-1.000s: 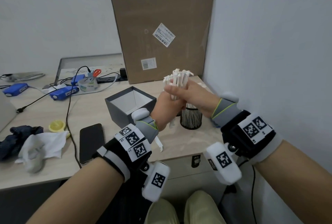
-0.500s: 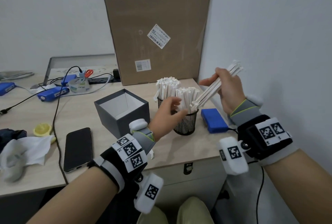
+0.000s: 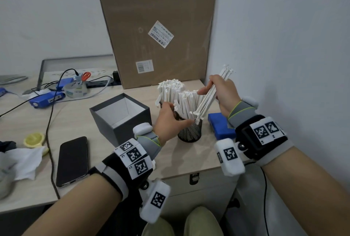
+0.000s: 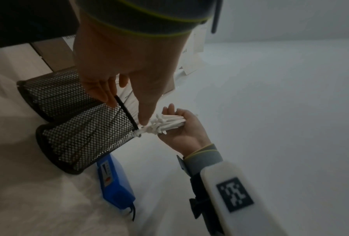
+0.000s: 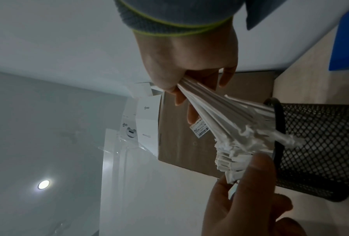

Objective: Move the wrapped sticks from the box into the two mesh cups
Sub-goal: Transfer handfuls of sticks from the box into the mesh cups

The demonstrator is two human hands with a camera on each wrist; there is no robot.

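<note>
My right hand (image 3: 220,93) grips a slanted bundle of white wrapped sticks (image 3: 210,96); their lower ends touch the rim of the near black mesh cup (image 3: 190,131). That cup holds many upright sticks. Behind it, the far mesh cup (image 4: 56,95) is also packed with sticks (image 3: 169,90). My left hand (image 3: 170,120) holds the near cup at its rim, thumb in front, fingers behind. The left wrist view shows the bundle (image 4: 166,123) meeting the cup (image 4: 84,140). The open grey box (image 3: 130,131) stands left of the cups, and I see no sticks in it.
A tall cardboard box (image 3: 157,27) stands against the back wall, and the side wall is close on the right. A blue device (image 3: 219,125) lies right of the cups. A phone (image 3: 73,160), cables, a tape roll (image 3: 74,89) and tissue (image 3: 24,160) lie to the left.
Both hands first held the bundle together. The right hand then took it aside and has now lowered its ends to the near cup's rim, while the left hand closed on that cup.
</note>
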